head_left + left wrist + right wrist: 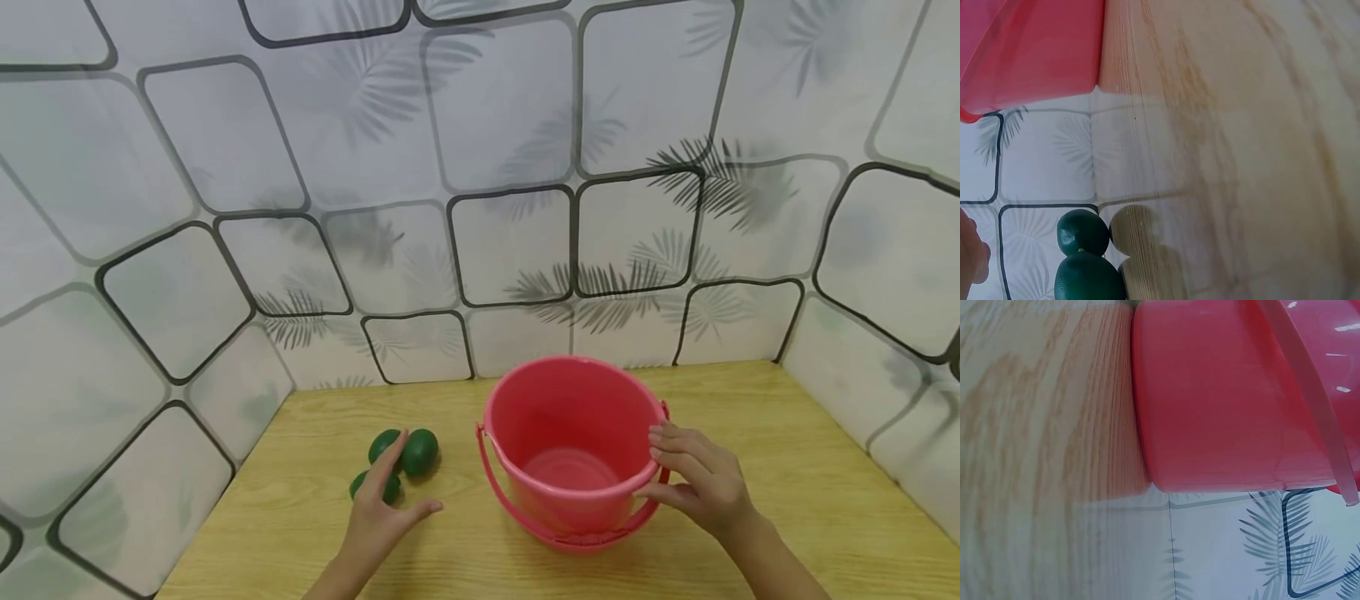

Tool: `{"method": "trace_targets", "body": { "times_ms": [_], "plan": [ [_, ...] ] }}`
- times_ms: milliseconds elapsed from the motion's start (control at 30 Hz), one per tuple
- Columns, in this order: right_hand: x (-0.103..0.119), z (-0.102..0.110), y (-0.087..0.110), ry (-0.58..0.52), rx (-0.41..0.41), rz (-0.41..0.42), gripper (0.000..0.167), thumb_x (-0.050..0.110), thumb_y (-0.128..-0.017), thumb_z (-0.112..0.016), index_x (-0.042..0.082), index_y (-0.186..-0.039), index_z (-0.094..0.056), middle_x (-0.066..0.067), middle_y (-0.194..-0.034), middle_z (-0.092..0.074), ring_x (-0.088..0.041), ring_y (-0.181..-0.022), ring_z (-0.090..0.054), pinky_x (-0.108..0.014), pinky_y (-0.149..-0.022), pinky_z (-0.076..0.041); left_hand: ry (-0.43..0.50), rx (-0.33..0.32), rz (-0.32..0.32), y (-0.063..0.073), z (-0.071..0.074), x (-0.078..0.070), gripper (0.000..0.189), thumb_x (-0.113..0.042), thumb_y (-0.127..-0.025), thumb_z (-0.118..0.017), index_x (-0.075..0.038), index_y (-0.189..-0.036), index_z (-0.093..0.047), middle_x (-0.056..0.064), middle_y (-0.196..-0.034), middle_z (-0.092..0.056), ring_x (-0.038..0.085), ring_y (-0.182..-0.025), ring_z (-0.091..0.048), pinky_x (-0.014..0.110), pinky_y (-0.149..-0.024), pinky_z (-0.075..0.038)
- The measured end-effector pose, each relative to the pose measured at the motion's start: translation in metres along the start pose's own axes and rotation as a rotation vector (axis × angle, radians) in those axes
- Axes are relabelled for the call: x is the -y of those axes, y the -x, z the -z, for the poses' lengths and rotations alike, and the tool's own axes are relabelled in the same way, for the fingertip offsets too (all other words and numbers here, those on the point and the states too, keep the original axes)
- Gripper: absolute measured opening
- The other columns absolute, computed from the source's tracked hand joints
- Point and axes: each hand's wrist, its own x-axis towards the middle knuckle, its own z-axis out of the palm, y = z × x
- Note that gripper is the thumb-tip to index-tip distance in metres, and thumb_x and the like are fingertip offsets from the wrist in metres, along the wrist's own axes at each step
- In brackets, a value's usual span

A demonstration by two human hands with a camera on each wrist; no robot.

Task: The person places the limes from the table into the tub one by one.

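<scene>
Leafy walls point(517, 242) back your one table point(270, 525), and there's one bucket point(573, 446) standing upright, its rim gripped by your right hand point(701, 477), presumably for steadiness, while your left hand point(378, 510) is spread wide near three green fruits point(420, 452) clustered left of the bucket, likely for easy reach.

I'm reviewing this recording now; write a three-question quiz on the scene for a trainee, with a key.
1. True or false: the handle of the pink bucket stands upright over the bucket's mouth.
2. How many green objects can you count on the table in the head view?
3. Which hand touches the bucket? A) left B) right C) neither

Key:
1. False; it hangs down on the side nearest the person.
2. Three.
3. B; the right hand is on it, while the left hand is by the green objects.
</scene>
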Motion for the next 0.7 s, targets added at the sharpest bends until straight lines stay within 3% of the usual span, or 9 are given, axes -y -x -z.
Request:
{"method": "trace_targets", "body": {
  "times_ms": [200,333,467,567,700],
  "plan": [
    [0.000,0.000,0.000,0.000,-0.006,0.006,0.045,0.036,-0.077,-0.072,-0.008,-0.068,-0.065,-0.022,-0.068,-0.065,-0.024,-0.083,-0.069,-0.026,-0.089,-0.050,0.006,-0.012,0.061,-0.002,0.001,0.003,0.094,-0.013,-0.061,-0.087,-0.017,-0.143,-0.042,0.013,-0.140,-0.048,-0.004,-0.128,-0.034,0.005,-0.099,-0.027],
    [-0.001,0.000,0.000,0.002,-0.006,0.009,0.045,0.036,-0.077,-0.072,-0.008,-0.067,-0.065,-0.022,-0.067,-0.064,-0.025,-0.081,-0.069,-0.026,-0.089,-0.050,0.007,0.000,0.148,-0.003,0.003,0.005,0.092,-0.016,-0.062,-0.087,-0.019,-0.142,-0.043,0.007,-0.142,-0.047,-0.002,-0.129,-0.034,0.008,-0.101,-0.027],
    [-0.001,0.000,0.000,0.002,-0.003,0.009,0.046,0.036,-0.077,-0.072,-0.008,-0.066,-0.065,-0.023,-0.065,-0.063,-0.025,-0.080,-0.069,-0.026,-0.090,-0.050,0.010,0.015,0.214,-0.002,0.005,0.008,0.090,-0.018,-0.064,-0.087,-0.016,-0.143,-0.043,0.007,-0.144,-0.045,0.018,-0.134,-0.037,0.032,-0.107,-0.033],
    [-0.001,0.000,-0.001,-0.001,-0.003,0.009,0.045,0.036,-0.077,-0.072,-0.008,-0.066,-0.065,-0.022,-0.065,-0.064,-0.025,-0.081,-0.069,-0.026,-0.090,-0.050,0.028,0.024,0.251,-0.002,0.006,0.011,0.090,-0.018,-0.066,-0.086,-0.013,-0.143,-0.041,0.011,-0.145,-0.043,0.033,-0.135,-0.035,0.054,-0.106,-0.031],
    [-0.002,0.000,-0.001,-0.004,-0.008,0.011,0.045,0.035,-0.077,-0.073,-0.008,-0.067,-0.064,-0.022,-0.065,-0.064,-0.025,-0.082,-0.069,-0.026,-0.090,-0.050,0.041,0.025,0.291,-0.001,0.007,0.014,0.088,-0.018,-0.068,-0.084,-0.012,-0.143,-0.040,0.014,-0.146,-0.040,0.042,-0.134,-0.033,0.064,-0.102,-0.029]
  ]
}}
